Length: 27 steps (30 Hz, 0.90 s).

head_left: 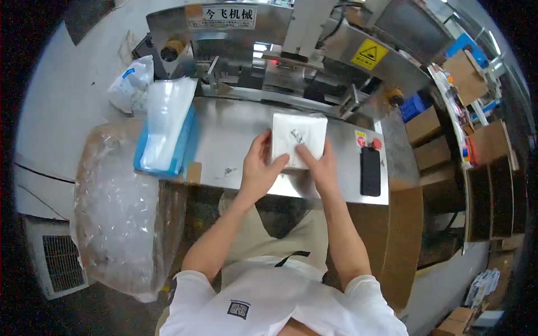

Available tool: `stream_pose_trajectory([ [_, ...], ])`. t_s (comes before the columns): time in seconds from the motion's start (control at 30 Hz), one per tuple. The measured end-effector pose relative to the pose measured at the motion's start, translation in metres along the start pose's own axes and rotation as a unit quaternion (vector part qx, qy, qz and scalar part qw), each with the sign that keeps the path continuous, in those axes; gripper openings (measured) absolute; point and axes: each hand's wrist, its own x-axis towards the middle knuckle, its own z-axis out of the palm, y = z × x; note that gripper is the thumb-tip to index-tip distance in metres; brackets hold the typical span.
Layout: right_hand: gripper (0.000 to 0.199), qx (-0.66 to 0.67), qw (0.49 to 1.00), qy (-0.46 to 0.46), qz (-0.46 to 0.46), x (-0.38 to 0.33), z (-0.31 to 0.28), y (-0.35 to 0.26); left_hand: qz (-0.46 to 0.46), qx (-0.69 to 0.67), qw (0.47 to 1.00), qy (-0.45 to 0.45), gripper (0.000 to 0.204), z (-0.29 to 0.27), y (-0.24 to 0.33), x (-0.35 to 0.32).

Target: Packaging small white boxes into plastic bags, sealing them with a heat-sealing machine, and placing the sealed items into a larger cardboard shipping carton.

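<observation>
A square white packet [286, 127] with a small dark print on its face is held between my two hands over the metal worktop [224, 134]. My left hand [262, 167] grips its left side, thumb across the lower front corner. On the opposite side my right hand [318, 165] closes round the lower right edge, its thumb pressed on the face near the print. What lies under the packet is hidden. Just beyond it stands the metal machine [286, 75], with a small red light glowing inside.
Left on the worktop, a blue box [188, 143] carries clear plastic bags [168, 123]. A plastic-lined carton [117, 207] stands beside the bench. At the right end lie a black phone [370, 172] and a red button [376, 144]. Cardboard boxes [423, 126] fill the right.
</observation>
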Motion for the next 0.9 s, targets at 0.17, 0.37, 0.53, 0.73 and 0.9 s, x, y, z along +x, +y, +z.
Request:
stream_pose_trajectory([
  [0.17,0.103,-0.137,0.984,-0.001,-0.118,-0.081,-0.011,0.014,-0.001,0.120,0.993,-0.020,0.086,0.008,0.014,-0.058],
  [0.37,0.094,-0.129,0.978,-0.005,-0.162,-0.107,-0.035,0.014,0.032,0.256,0.965,-0.038,0.074,0.023,0.021,-0.089],
  [0.53,0.090,-0.110,0.983,-0.044,-0.140,-0.098,-0.056,0.022,0.032,0.282,0.957,-0.056,0.061,0.006,-0.006,-0.077],
  [0.73,0.105,-0.103,0.989,-0.095,-0.050,-0.069,-0.073,0.033,-0.106,0.031,0.992,0.059,0.062,-0.023,-0.019,0.061],
  [0.9,0.117,-0.075,0.993,-0.049,-0.079,-0.059,-0.061,0.014,-0.144,-0.034,0.986,0.072,0.078,-0.023,-0.035,0.169],
])
